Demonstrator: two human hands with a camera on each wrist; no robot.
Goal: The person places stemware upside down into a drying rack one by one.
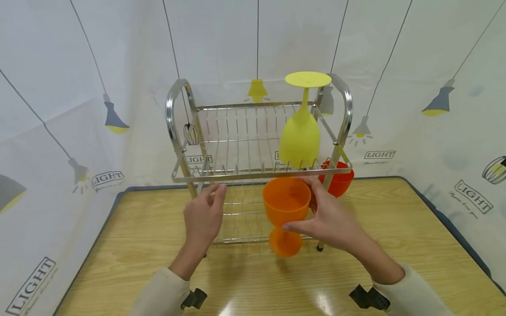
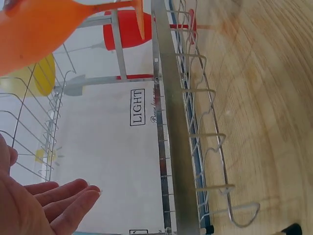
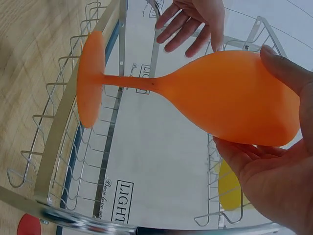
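Note:
My right hand (image 1: pixel 330 215) grips an orange plastic wine glass (image 1: pixel 284 204) by its bowl, thumb on the near side and fingers round the far side. The glass is upright, its mouth up and its round foot (image 3: pixel 90 81) down, in front of the metal dish rack (image 1: pixel 253 176). My left hand (image 1: pixel 205 215) is raised near the rack's left front, loosely bent and holding nothing; its fingers (image 2: pixel 73 198) show extended in the left wrist view. A yellow wine glass (image 1: pixel 302 136) stands upside down at the right end of the upper tier.
A red wine glass (image 1: pixel 341 180) is behind the rack's right side. The two-tier rack stands on a wooden table (image 1: pixel 154 237), its lower wire tier (image 1: pixel 241 219) below the hands. White cloth walls (image 1: pixel 229 39) printed with lamps enclose the table's back and sides.

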